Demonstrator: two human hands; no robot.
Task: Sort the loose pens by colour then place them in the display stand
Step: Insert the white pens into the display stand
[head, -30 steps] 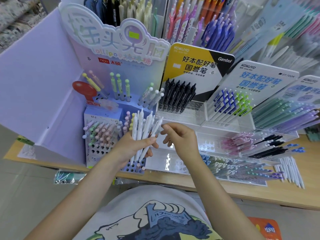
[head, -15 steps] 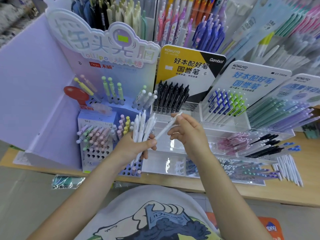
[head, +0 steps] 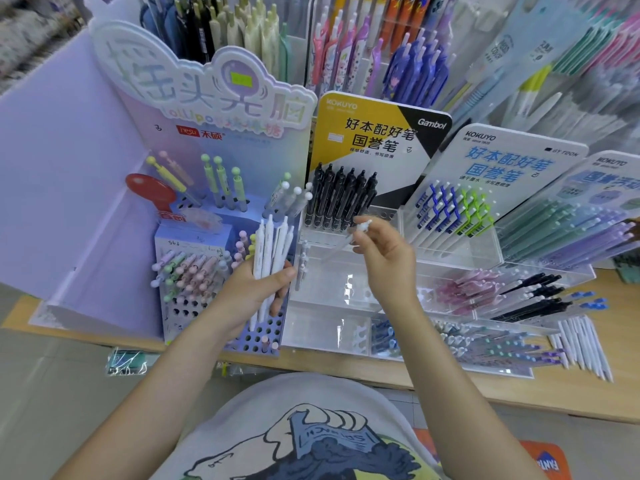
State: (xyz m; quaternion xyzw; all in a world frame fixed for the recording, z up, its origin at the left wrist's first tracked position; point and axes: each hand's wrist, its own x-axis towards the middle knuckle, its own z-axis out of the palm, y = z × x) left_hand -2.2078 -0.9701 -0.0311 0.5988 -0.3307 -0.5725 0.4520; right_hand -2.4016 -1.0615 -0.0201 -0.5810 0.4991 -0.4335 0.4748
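Pens are split between the two hands: a bunch of slim white plastic pens (head: 272, 251) stands nearly upright in the left hand (head: 251, 294), whose fingers and thumb wrap round the barrels just in front of the lilac perforated holder (head: 256, 336). One pale, see-through pen (head: 346, 239) is pinched near its cap end by the right hand (head: 384, 258), its long axis slanting down and leftward. It hangs directly over the clear acrylic display stand (head: 346, 271), below the row of black pens (head: 341, 199), so the right hand is nearer the slots.
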